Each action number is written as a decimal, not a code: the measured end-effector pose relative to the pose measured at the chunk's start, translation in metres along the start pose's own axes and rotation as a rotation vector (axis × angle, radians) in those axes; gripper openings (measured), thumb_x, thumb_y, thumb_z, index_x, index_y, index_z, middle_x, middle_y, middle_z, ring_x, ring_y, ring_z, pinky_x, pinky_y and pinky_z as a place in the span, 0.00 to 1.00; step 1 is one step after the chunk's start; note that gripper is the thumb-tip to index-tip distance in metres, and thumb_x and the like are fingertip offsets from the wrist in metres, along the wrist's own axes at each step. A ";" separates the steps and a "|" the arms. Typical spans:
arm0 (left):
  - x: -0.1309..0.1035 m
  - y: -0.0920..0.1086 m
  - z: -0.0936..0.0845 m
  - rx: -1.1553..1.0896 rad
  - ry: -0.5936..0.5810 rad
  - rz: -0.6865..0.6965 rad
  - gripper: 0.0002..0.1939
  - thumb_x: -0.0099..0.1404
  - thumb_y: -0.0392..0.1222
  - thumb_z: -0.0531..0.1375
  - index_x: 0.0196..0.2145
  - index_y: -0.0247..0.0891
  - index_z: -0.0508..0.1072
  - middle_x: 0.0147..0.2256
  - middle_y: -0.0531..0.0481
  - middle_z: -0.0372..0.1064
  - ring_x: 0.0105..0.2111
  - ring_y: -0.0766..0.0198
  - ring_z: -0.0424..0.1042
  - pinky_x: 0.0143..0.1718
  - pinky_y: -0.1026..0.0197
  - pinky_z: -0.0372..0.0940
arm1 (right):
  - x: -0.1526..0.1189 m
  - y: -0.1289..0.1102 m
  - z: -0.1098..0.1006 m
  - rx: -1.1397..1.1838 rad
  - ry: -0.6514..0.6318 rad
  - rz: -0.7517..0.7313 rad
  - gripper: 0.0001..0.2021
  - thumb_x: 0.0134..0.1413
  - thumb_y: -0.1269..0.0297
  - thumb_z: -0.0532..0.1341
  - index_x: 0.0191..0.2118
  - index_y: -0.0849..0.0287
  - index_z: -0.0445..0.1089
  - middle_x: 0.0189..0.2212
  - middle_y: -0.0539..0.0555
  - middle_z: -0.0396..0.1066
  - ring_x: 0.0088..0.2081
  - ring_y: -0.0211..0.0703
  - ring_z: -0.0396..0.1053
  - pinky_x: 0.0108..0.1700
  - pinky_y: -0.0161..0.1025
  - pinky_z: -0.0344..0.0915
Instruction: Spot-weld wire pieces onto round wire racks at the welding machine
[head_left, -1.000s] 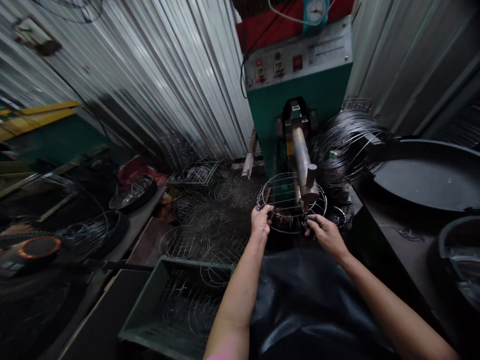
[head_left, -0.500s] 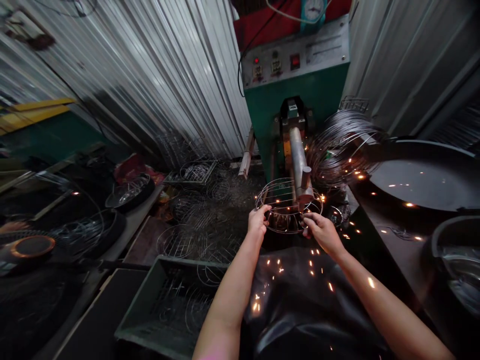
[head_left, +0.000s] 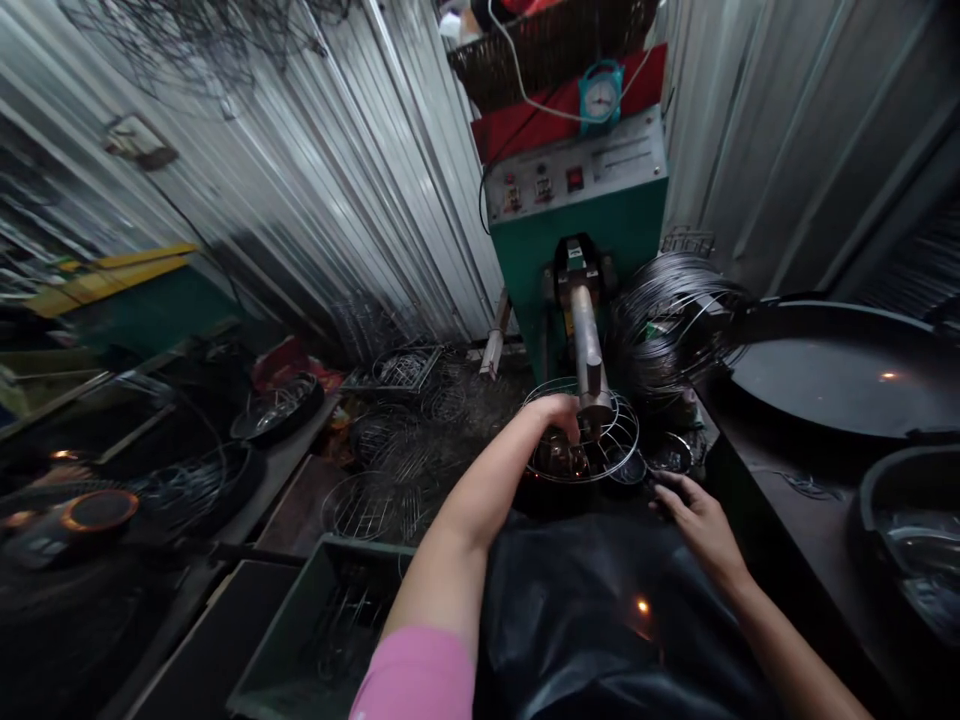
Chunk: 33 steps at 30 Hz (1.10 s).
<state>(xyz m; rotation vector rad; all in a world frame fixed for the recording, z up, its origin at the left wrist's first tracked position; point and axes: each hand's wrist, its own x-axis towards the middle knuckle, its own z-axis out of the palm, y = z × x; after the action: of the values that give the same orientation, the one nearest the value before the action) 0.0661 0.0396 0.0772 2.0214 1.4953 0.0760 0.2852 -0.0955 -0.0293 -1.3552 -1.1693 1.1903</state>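
A round wire rack [head_left: 628,455] of shiny metal lies beneath the cylindrical metal arm [head_left: 587,345] of a green machine. My left hand [head_left: 559,410] reaches across the rack's left side, fingers bent down and closed on its wires, the tips partly hidden beside the arm. To the right, my right hand [head_left: 694,515] is apart from the rack. Its thumb and fingers are bent together at a small dark spot; what they hold is unclear. Just beyond those fingers sits a small dish [head_left: 669,455] with shiny bits.
The green machine [head_left: 517,250] has a switch panel and a turquoise clock [head_left: 600,97] on top. Coiled wire [head_left: 667,320] and a large dark pan [head_left: 825,370] stand right. A green crate [head_left: 274,640] and piled wire racks [head_left: 401,480] lie left. A black apron [head_left: 585,620] covers my lap.
My left hand has moved from the rack's near rim to farther in, by the metal arm. My right hand has left the rack and moved right and nearer. The shower of sparks has mostly faded.
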 end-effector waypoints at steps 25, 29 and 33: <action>-0.010 -0.077 0.152 -0.600 0.423 0.152 0.25 0.40 0.30 0.65 0.37 0.38 0.60 0.36 0.53 0.65 0.36 0.66 0.66 0.41 0.62 0.61 | 0.057 -0.026 0.022 0.021 -0.222 0.010 0.25 0.41 0.42 0.62 0.38 0.60 0.72 0.32 0.54 0.71 0.34 0.43 0.68 0.35 0.36 0.65; -0.018 -0.074 0.180 -0.591 0.525 0.201 0.23 0.44 0.30 0.62 0.37 0.39 0.59 0.38 0.51 0.64 0.39 0.64 0.65 0.43 0.61 0.60 | 0.043 -0.036 0.023 -0.053 -0.290 0.016 0.24 0.42 0.42 0.62 0.36 0.60 0.72 0.31 0.55 0.72 0.33 0.44 0.68 0.32 0.36 0.65; -0.025 -0.072 0.188 -0.588 0.571 0.194 0.21 0.45 0.32 0.62 0.36 0.39 0.58 0.37 0.51 0.64 0.38 0.63 0.66 0.43 0.61 0.61 | 0.028 -0.039 0.024 -0.060 -0.352 0.062 0.23 0.40 0.43 0.63 0.34 0.59 0.71 0.27 0.53 0.71 0.28 0.42 0.67 0.28 0.35 0.63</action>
<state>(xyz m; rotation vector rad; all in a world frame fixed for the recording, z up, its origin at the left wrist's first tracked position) 0.0697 -0.0531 -0.1039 1.7052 1.3566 1.1150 0.2602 -0.0632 0.0049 -1.2648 -1.4258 1.4916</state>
